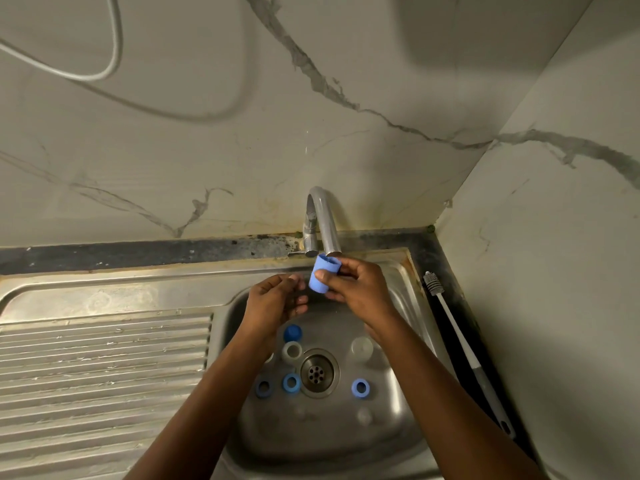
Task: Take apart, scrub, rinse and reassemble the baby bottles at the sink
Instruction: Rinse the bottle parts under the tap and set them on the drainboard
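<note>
Head view: a blue bottle cap (pixel 323 273) is gripped in the right hand (pixel 356 289) just under the faucet (pixel 325 223). The left hand (pixel 273 303) is held loosely open beside it, empty. Disassembly looks done, with blue rings (pixel 291 382) and clear teats (pixel 362 348) scattered in the sink (pixel 228 327); rinsing and reassembly are judged left.

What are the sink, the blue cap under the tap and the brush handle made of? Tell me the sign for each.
Sink: likely stainless steel, brushed grey sheen, pressed ridges, rust stains at the rim. Blue cap, pinched by the right hand: probably matte opaque plastic, evenly coloured. Brush handle: seemingly smooth white plastic, slim and straight.
</note>
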Tool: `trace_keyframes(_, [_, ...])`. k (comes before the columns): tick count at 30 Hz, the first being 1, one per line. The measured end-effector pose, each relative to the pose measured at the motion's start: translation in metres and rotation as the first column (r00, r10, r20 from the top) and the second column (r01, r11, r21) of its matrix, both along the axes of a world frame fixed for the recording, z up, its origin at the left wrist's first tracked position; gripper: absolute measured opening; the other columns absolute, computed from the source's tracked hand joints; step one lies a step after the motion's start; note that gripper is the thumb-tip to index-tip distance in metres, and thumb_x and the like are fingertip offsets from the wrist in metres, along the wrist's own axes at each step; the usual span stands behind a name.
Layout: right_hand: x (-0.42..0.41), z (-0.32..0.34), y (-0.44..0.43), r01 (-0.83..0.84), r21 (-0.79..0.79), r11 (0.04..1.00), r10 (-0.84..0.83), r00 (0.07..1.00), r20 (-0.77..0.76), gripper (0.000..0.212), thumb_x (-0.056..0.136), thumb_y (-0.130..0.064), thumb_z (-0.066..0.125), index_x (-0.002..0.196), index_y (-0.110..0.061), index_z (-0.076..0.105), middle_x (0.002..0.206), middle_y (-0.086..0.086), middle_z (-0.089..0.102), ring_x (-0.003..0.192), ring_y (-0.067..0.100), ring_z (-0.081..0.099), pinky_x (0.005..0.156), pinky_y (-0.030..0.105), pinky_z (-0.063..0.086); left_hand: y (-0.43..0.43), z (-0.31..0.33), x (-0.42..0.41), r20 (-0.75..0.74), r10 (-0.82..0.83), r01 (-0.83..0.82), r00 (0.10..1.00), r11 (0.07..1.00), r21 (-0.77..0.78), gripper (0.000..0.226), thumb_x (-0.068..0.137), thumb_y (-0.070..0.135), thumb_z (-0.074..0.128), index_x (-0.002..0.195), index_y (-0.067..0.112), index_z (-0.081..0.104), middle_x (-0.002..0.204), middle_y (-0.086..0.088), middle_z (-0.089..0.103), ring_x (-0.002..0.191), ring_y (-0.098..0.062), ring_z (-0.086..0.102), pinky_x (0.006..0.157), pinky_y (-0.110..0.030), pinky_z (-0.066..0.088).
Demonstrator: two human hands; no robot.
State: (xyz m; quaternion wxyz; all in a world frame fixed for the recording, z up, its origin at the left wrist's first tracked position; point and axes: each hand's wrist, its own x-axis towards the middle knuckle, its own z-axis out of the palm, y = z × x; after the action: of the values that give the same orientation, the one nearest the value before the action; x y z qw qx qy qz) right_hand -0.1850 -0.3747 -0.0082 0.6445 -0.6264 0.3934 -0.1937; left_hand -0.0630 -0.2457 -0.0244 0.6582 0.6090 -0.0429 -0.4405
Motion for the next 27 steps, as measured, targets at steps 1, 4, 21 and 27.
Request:
trace_keyframes(1, [-0.001, 0.002, 0.001, -0.018, 0.092, 0.996, 0.013, 0.998, 0.056, 0.036, 0.088, -0.021, 0.087, 0.121, -0.022, 0.074, 0.114, 0.005, 0.079, 0.106, 0.024, 0.077, 0.083, 0.037, 0.066, 0.001, 0.001, 0.000, -0.010, -0.004, 0.004, 1.000, 1.000, -0.006, 0.020, 0.107, 0.021, 0.060, 0.113, 0.010, 0.075, 0.104, -0.014, 0.080, 0.089, -0.024, 0.077, 0.083, -0.039, 0.065])
trace_keyframes(4, [-0.002, 0.005, 0.001, 0.071, 0.261, 0.963, -0.092, 0.993, 0.067, 0.047, 0.093, -0.025, 0.082, 0.136, -0.013, 0.067, 0.118, 0.015, 0.076, 0.100, 0.029, 0.079, 0.078, 0.038, 0.066, 0.003, 0.000, 0.001, -0.022, 0.012, -0.012, 1.000, 1.000, -0.008, 0.018, 0.106, 0.021, 0.062, 0.113, 0.012, 0.076, 0.105, -0.015, 0.079, 0.087, -0.024, 0.077, 0.081, -0.037, 0.065])
trace_keyframes(21, [-0.002, -0.009, 0.047, 0.034, 0.672, 0.740, 0.027, 0.996, -0.080, 0.061, 0.101, -0.062, 0.058, 0.127, -0.009, 0.073, 0.111, 0.018, 0.079, 0.100, 0.030, 0.079, 0.070, 0.034, 0.065, 0.031, 0.004, -0.007, 0.438, -0.125, 0.176, 0.890, 0.981, -0.077, 0.034, 0.088, 0.015, 0.085, 0.120, 0.016, 0.076, 0.109, -0.001, 0.081, 0.104, -0.021, 0.078, 0.097, -0.051, 0.061])
trace_keyframes(27, [0.014, -0.006, 0.072, -0.035, 0.586, 0.809, 0.119, 0.987, -0.106, 0.047, 0.105, -0.052, 0.057, 0.124, -0.011, 0.073, 0.109, 0.013, 0.081, 0.100, 0.030, 0.079, 0.073, 0.036, 0.065, 0.068, -0.004, 0.018, 0.534, -0.038, 0.070, 0.845, 0.997, -0.041, 0.033, 0.089, 0.022, 0.085, 0.121, 0.022, 0.076, 0.109, 0.006, 0.081, 0.103, -0.013, 0.077, 0.091, -0.038, 0.062])
